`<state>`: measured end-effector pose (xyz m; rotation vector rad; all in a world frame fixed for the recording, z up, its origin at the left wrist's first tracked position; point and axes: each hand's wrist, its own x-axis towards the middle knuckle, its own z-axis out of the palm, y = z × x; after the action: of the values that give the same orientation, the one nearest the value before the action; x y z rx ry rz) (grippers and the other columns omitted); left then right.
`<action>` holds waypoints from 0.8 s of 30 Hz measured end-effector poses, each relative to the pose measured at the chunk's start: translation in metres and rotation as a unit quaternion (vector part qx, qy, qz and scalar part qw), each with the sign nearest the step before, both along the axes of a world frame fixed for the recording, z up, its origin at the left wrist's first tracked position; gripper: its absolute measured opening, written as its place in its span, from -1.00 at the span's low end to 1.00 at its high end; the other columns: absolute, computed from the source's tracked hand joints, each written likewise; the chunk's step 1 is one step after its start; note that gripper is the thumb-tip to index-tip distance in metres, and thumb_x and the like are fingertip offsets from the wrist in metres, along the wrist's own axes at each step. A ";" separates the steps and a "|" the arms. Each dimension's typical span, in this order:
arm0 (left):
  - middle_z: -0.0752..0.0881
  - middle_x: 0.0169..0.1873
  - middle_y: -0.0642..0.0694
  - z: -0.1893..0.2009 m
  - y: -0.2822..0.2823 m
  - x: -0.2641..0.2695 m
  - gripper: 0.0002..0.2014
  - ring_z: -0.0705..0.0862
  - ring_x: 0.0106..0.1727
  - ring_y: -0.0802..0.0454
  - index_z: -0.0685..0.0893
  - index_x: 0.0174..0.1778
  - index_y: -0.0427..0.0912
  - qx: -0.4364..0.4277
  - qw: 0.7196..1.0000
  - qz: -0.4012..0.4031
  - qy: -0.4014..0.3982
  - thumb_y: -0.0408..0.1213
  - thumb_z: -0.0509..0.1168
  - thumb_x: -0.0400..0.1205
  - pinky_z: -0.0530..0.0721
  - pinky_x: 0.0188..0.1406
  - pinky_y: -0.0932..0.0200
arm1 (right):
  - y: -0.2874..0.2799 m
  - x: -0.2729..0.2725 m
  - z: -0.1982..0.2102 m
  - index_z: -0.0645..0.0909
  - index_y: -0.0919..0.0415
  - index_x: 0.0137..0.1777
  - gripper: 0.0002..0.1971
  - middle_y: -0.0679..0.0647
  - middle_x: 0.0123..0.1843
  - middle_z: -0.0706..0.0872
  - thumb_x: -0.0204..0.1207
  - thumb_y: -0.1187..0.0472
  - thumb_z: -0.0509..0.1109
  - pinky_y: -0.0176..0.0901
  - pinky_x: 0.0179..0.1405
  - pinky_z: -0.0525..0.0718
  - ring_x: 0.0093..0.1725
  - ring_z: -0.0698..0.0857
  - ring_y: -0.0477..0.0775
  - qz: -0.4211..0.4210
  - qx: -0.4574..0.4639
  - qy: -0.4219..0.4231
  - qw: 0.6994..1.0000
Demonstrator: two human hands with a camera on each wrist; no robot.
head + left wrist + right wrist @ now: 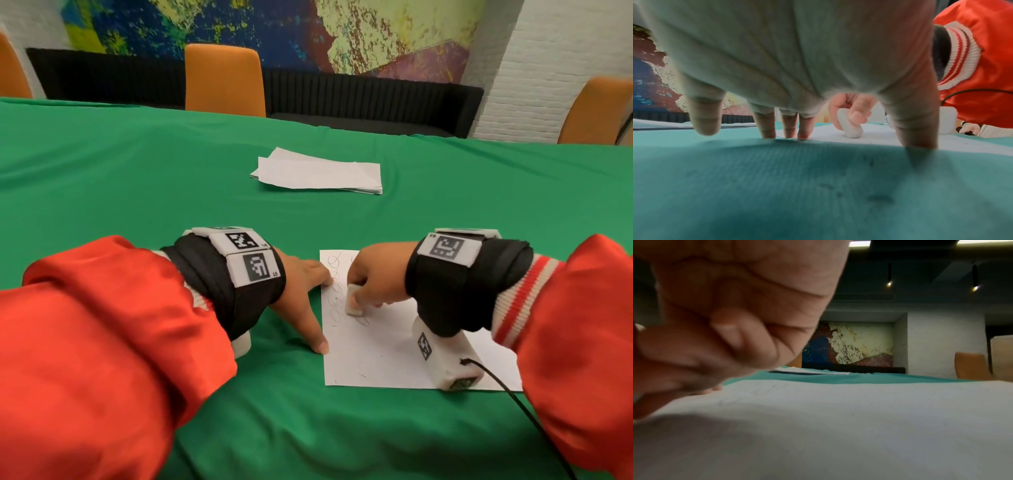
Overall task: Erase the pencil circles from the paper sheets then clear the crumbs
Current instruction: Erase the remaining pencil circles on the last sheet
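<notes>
Lower centre of the head view: eraser (352,300) pinched by right hand (378,279), set upon the pencil circles (337,294) column running up-frame. Paper sheet (383,353) edge is pinned by spread left hand (301,291).

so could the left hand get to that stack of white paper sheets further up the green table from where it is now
Probably yes. The left hand only presses the edge of the white pencil-marked sheet, and bare green tablecloth lies between it and the stack of white paper sheets.
</notes>
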<state>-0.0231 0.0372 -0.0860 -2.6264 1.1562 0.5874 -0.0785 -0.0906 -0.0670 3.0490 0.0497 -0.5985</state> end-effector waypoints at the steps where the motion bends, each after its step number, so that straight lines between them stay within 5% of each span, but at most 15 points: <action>1: 0.22 0.57 0.14 0.000 0.000 0.000 0.03 0.30 0.55 0.08 0.12 0.62 0.02 -0.001 1.000 -0.001 0.000 0.31 0.45 0.32 0.28 0.52 0.08 | 0.001 -0.003 -0.001 0.59 0.10 -0.27 -0.84 -0.10 -0.39 0.61 0.53 0.14 0.30 -0.36 -0.40 0.47 -0.41 0.55 -0.13 0.007 0.006 0.014 1.000; 14: 0.19 0.58 0.15 0.001 0.000 0.000 0.02 0.30 0.55 0.06 0.12 0.61 0.04 0.008 1.000 -0.001 -0.001 0.31 0.45 0.32 0.29 0.52 0.05 | -0.007 -0.011 0.000 0.62 0.13 -0.22 -0.85 -0.05 -0.35 0.64 0.52 0.10 0.34 -0.37 -0.44 0.48 -0.39 0.55 -0.08 -0.024 0.028 0.050 0.998; 18: 0.19 0.58 0.15 0.001 0.000 -0.001 0.02 0.30 0.56 0.06 0.12 0.62 0.04 0.005 1.000 -0.001 -0.003 0.31 0.45 0.32 0.29 0.52 0.05 | -0.019 -0.005 0.002 0.63 0.12 -0.18 -0.84 -0.06 -0.32 0.64 0.56 0.11 0.29 -0.36 -0.41 0.46 -0.36 0.57 -0.10 -0.060 0.005 -0.007 0.998; 24: 0.18 0.58 0.16 0.001 0.000 0.001 0.04 0.30 0.56 0.05 0.12 0.61 0.05 0.014 1.000 -0.001 0.001 0.33 0.45 0.30 0.29 0.53 0.01 | -0.010 -0.010 0.001 0.60 0.13 -0.24 -0.83 -0.05 -0.36 0.62 0.54 0.10 0.33 -0.36 -0.44 0.45 -0.42 0.52 -0.11 -0.020 0.009 0.042 0.999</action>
<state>-0.0219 0.0370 -0.0854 -2.6022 1.1433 0.6016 -0.0885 -0.1008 -0.0665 3.0472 -0.0042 -0.7311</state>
